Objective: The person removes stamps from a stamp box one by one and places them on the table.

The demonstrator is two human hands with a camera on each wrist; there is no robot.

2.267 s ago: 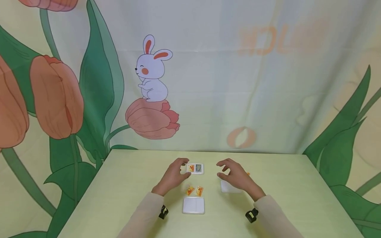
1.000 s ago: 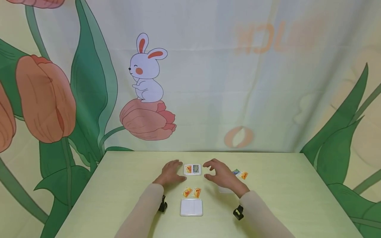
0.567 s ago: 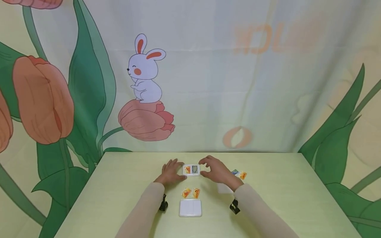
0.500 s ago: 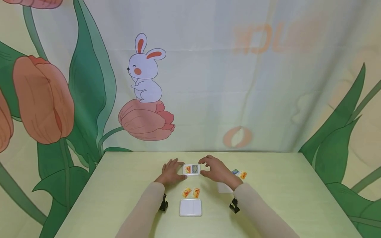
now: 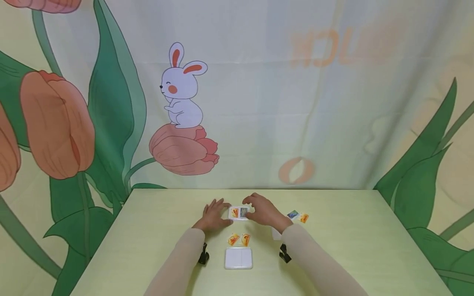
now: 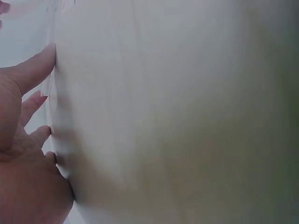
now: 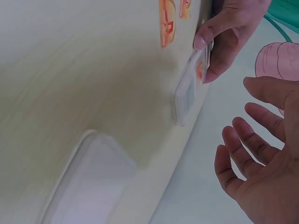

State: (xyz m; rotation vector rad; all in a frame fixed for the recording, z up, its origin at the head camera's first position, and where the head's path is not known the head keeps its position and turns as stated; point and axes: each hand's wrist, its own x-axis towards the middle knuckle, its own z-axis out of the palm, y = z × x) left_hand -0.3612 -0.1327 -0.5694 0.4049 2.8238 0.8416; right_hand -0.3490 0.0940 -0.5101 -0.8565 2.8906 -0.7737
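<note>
A small flat clear plastic case lies near the back of the table, with an orange picture piece on its left and a grey-green one on its right. My left hand holds the case's left end between thumb and index finger; the other fingers rest spread on the table. In the right wrist view, the left thumb sits against the near side of the case. My right hand hovers over its right end, fingers parted and loosely bent, holding nothing in the right wrist view.
Two orange picture pieces lie before a white two-part case nearer me. Another white case is partly hidden under my right forearm. A blue-green piece and an orange piece lie to the right. A printed curtain hangs behind.
My right hand has moved left, from beside the far-right pieces to above the case's right end. My left hand has settled onto the case's left end and stayed there.
</note>
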